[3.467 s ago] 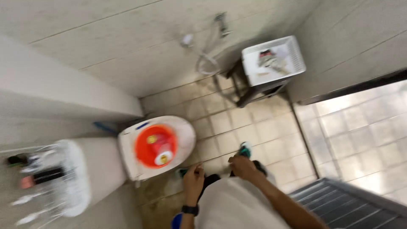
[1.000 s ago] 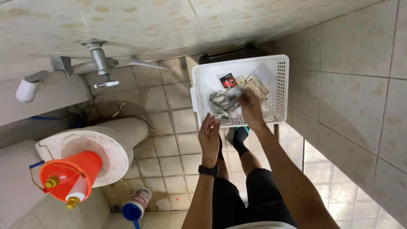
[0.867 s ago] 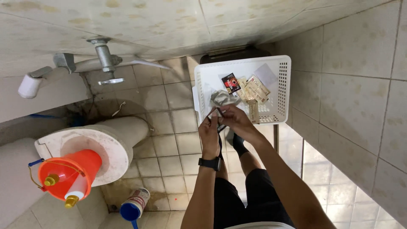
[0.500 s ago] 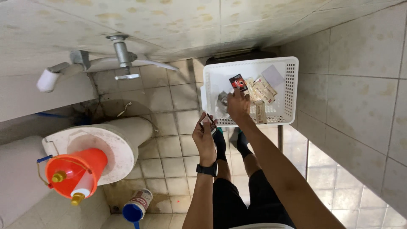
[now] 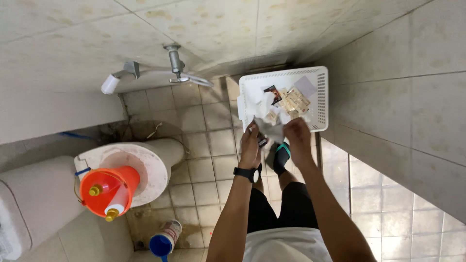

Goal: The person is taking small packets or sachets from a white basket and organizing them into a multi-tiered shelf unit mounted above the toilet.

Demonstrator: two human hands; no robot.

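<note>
Withdrawing from the basket (image 5: 321,97), the right hand (image 5: 297,132) is joining the left hand (image 5: 250,140), both gripping a crumpled wrapper (image 5: 272,130), sorting seemingly underway.

Tan sachets (image 5: 295,102) and a dark packet (image 5: 273,91) lie in the white basket (image 5: 321,97); a labelled can (image 5: 167,236) stands on the floor.

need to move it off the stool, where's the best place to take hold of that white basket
Take the white perforated basket by its two short side rims, one hand each, coming from above. The rim is a firm lip, and the right wall is close beside it. Both hands, left hand and right hand, already hold a crumpled wrapper.
</note>
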